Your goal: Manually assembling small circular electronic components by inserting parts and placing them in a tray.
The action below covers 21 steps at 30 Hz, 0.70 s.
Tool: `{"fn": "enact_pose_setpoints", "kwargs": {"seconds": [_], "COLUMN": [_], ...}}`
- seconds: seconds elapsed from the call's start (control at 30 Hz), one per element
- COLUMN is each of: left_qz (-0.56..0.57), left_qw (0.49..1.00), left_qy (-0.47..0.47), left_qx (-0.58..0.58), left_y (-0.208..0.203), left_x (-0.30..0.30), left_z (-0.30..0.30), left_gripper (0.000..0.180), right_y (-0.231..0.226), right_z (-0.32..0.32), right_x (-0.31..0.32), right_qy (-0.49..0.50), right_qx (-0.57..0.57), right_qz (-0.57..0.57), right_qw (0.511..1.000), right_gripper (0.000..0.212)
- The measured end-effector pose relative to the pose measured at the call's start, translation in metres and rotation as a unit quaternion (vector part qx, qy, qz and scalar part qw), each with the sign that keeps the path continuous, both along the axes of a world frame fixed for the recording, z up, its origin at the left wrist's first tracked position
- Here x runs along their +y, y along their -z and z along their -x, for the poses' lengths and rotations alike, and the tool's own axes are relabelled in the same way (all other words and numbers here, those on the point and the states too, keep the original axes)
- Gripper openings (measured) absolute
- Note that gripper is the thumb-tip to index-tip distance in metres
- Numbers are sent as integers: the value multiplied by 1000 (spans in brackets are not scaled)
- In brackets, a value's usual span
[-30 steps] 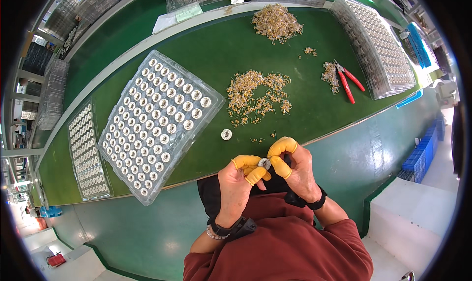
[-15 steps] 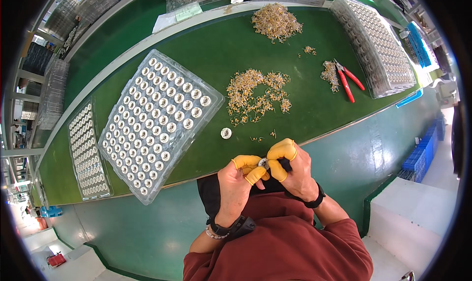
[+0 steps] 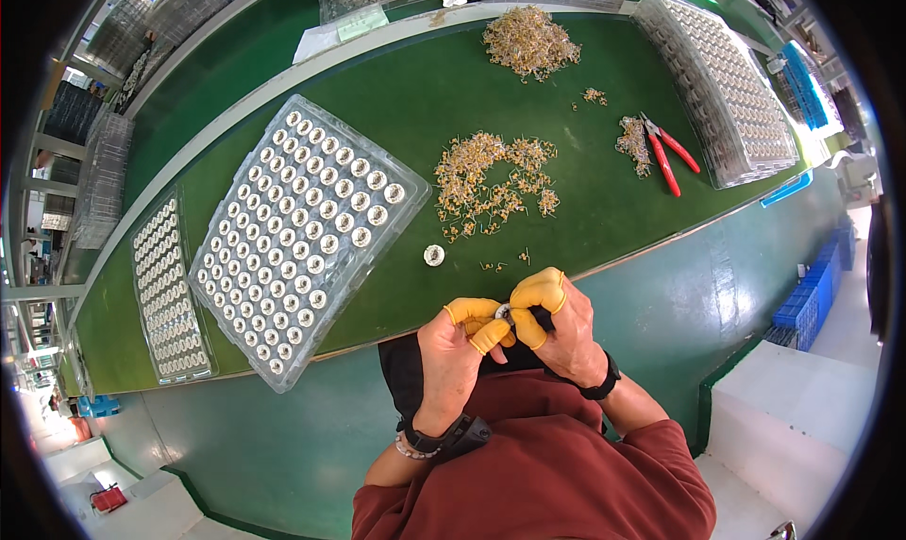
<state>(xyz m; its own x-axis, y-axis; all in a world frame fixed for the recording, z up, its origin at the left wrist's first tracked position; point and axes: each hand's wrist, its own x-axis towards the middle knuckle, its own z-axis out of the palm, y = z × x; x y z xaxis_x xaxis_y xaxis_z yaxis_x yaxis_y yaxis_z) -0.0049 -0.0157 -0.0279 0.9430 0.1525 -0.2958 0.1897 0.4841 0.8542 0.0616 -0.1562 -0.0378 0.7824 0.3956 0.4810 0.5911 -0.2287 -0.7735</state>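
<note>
Just off the table's near edge, my left hand [image 3: 453, 346] pinches a small round white part with a dark centre [image 3: 503, 311] between yellow-covered fingertips. My right hand [image 3: 559, 328], with the same yellow finger covers, is closed against the other side of this part; its fingertips hide whatever else they grip. Another round white part [image 3: 434, 256] lies alone on the green table [image 3: 377, 299]. To its right are a few loose tiny wired components [image 3: 493, 266]. Beyond them spreads a loose heap of orange-and-silver wired components [image 3: 486, 181].
Left of my hands, a clear tray [image 3: 293, 228] holds rows of round white parts; a second tray [image 3: 172, 299] lies beyond it. Red-handled pliers [image 3: 666, 158] rest beside a small pile of components [image 3: 633, 145]. Stacked trays [image 3: 722, 87] stand at right. A bigger component heap [image 3: 531, 42] sits farther back.
Both hands stay together around the round white part. My right hand has shifted very slightly to the left; nothing on the table has moved.
</note>
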Motion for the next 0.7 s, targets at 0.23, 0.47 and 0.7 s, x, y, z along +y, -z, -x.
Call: {"fn": "enact_pose_setpoints", "kwargs": {"seconds": [0.23,0.47,0.7], "left_qz": [-7,-45,-82], "left_qw": [1000,999,996], "left_qy": [-2,-9,-20], "left_qx": [-7,-20,-35], "left_y": [3,7,9], "left_x": [0,1,1], "left_z": [0,1,3], "left_gripper": [16,18,18], "right_y": [4,-6,-11], "right_z": [-3,-5,-6], "right_x": [-2,-3,-5], "right_qy": [-34,-65,-93], "right_qx": [-15,117,187], "right_qz": [16,-7,16], "right_qw": [999,991,978], "right_gripper": [28,23,18]}}
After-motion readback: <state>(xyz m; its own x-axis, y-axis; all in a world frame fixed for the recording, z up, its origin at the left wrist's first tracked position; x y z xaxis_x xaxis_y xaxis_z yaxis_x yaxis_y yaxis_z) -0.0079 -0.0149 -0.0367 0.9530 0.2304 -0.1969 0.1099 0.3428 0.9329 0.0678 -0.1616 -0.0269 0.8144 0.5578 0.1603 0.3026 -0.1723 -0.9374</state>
